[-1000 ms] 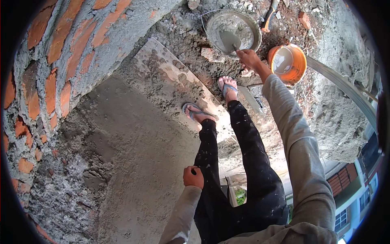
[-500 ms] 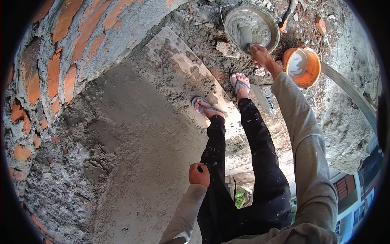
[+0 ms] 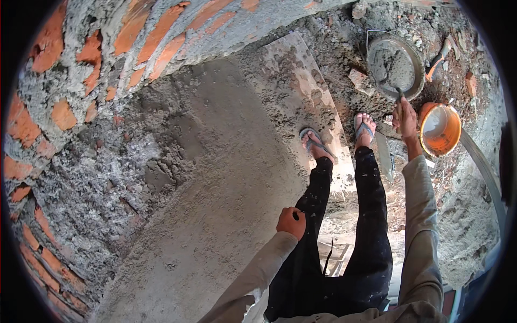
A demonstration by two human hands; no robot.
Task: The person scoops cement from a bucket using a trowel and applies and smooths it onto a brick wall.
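My right hand (image 3: 406, 118) is closed on the handle of a trowel (image 3: 398, 91), whose end is down in a metal bucket (image 3: 395, 59) of wet grey mortar with a wire bail. Just right of that hand stands an orange plastic bucket (image 3: 433, 142) with grey liquid inside. My left hand (image 3: 291, 220) is held closed by my left leg; a dark spot shows at its curled fingers, and whether it holds anything I cannot make out. My sandalled feet are on or beside a mortar-smeared board (image 3: 301, 75).
A rough brick wall (image 3: 64, 113) curves along the left and top. Below it lie rubble and smoothed wet screed (image 3: 215, 177). A hand tool with an orange-and-black handle (image 3: 436, 62) lies beside the metal bucket. A long straight strip (image 3: 479, 172) runs down the right, and a flat blade (image 3: 383, 153) lies by my right foot.
My view has turned, so the buckets, board and feet sit further right in it. The trowel has shifted within the mortar, its blade now less visible, still in my right hand.
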